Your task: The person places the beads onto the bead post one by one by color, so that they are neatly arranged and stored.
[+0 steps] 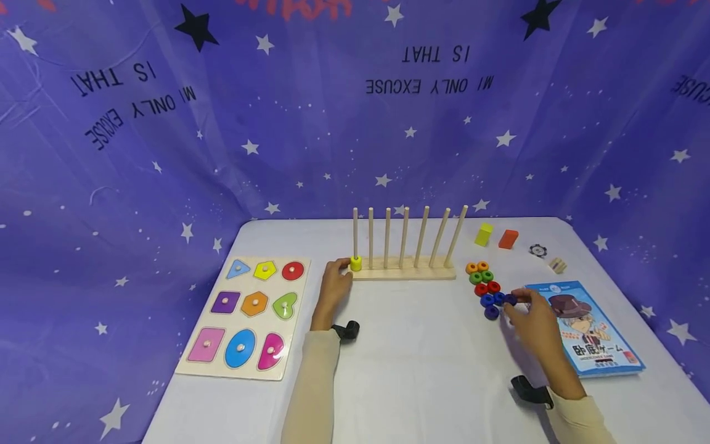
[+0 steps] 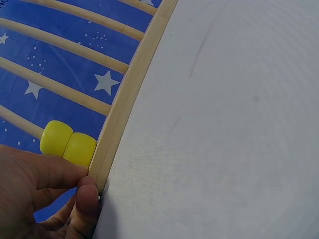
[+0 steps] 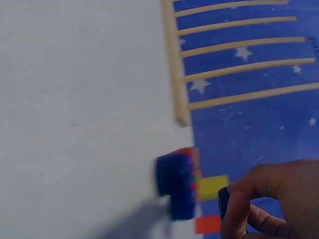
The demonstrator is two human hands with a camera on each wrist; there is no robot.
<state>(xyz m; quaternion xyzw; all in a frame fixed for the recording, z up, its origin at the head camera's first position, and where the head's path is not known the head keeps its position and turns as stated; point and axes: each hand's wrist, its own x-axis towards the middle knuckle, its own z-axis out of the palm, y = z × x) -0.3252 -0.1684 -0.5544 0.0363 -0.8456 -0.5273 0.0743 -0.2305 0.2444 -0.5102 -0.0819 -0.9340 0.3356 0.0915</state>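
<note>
A wooden peg rack (image 1: 403,272) with several upright rods stands toward the back of the table. Two yellow beads (image 2: 68,143) are stacked on its leftmost rod. At that end, my left hand (image 1: 334,287) grips the base between thumb and fingers, just beside the beads. My right hand (image 1: 534,324) pinches a dark blue bead (image 3: 224,201), raised above the table in the right wrist view. Close to it lie loose beads: another dark blue bead (image 1: 491,312), blue beads (image 1: 487,300), red beads (image 1: 481,289), green beads (image 1: 487,276) and orange beads (image 1: 482,266).
A shape puzzle board (image 1: 244,314) lies at the left. On the right is a blue game box (image 1: 601,333), partly behind my right hand. Farther back sit a yellow block (image 1: 484,234), an orange-red block (image 1: 508,239), a poker chip (image 1: 537,250) and a small wooden block (image 1: 557,265).
</note>
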